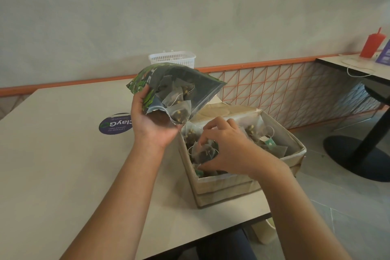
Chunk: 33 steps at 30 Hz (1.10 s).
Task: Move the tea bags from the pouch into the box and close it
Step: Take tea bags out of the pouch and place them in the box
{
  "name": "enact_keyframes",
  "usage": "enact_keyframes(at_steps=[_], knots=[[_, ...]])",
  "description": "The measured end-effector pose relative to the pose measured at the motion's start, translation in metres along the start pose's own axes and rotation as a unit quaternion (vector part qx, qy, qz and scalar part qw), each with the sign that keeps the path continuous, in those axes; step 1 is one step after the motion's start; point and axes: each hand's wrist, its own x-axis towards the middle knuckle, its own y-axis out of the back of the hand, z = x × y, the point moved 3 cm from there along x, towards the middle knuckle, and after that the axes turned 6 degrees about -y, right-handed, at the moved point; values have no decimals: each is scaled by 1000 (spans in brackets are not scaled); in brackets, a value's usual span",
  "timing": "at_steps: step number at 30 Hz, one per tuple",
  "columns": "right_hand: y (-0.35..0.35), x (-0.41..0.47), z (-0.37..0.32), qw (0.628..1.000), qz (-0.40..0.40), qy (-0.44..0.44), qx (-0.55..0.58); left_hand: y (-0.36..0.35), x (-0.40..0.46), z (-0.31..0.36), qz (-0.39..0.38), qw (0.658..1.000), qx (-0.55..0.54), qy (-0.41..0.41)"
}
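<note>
My left hand (pixel 153 121) grips a green printed pouch (pixel 168 82) near its open mouth and holds it tilted above the box. Several mesh tea bags (pixel 179 101) show through its clear window. The light wooden box (pixel 228 183) stands open at the table's right front corner, with its lid (pixel 223 112) leaning back. My right hand (pixel 226 146) reaches into the box, its fingers curled round a pyramid tea bag (pixel 205 152). More tea bags (pixel 261 137) with strings and green tags lie inside, partly hidden by my hand.
The beige table (pixel 63 133) carries a round purple sticker (pixel 115 124) left of my left hand. A white plastic basket (pixel 172 60) stands at the back by the wall. A second table (pixel 358 67) with a red squeeze bottle (pixel 372 45) stands at the far right.
</note>
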Motion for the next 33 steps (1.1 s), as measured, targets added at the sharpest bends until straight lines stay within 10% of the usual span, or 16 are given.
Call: enact_keyframes(at_steps=[9,21,27,33], knots=[[6,4,-9,980,145,-24,136,-2,-1,3,-12,1000,8,-1],[9,0,-4,973,161,-33,160,2,-2,2,-15,1000,0,-3],[-8,-1,-9,998,37,2,51,2,-3,3,-2,1000,-2,-11],[-1,-1,-6,993,113,9,17,1,-4,3,-22,1000,-3,4]])
